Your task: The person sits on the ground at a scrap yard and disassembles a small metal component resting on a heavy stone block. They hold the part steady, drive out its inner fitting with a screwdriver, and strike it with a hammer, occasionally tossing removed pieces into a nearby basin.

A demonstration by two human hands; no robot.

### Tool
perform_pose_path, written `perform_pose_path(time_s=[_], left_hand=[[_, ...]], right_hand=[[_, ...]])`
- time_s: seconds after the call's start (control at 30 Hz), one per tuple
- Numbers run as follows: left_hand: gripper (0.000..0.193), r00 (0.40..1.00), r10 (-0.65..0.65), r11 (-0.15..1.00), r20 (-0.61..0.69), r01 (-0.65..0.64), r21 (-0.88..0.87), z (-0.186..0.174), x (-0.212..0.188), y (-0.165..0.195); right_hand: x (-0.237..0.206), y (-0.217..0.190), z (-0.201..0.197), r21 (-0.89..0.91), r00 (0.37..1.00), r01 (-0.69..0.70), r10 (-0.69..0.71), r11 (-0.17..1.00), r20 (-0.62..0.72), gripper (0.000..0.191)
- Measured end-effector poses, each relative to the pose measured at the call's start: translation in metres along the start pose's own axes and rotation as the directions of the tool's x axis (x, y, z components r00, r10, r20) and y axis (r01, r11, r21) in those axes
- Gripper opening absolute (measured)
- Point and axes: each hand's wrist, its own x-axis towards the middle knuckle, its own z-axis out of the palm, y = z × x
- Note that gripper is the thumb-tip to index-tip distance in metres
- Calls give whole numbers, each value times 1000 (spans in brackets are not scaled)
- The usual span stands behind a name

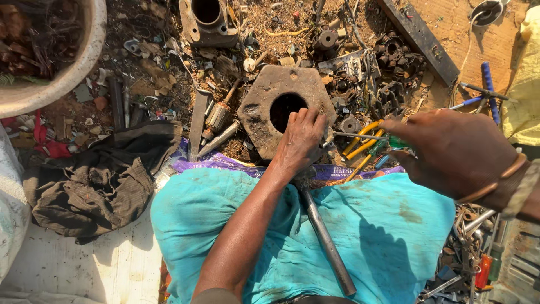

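Left hand point(301, 141) gripped the holed block's point(281, 107) rim at frame centre, right hand point(450, 152) clasped a screwdriver point(365, 137); its tip could probably slip into the fingers.

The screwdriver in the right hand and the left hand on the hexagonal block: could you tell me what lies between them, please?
In the head view, only the screwdriver's thin metal shaft spans the gap from the right hand to the left hand on the block; yellow-handled pliers lie beneath.
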Motion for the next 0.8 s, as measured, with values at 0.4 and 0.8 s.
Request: perform_pose_path(time_s=[0.4, 0.8], left_hand=[[80, 995, -56, 998, 79, 58, -26, 1, 0, -2], [76, 995, -38, 998, 89, 43, -52, 1, -1, -2]], right_hand=[[-25, -4, -2, 50, 917, 199, -168, 979, -362, 38], [-51, -5, 15, 292, 906, 169, -32, 942, -421, 39]])
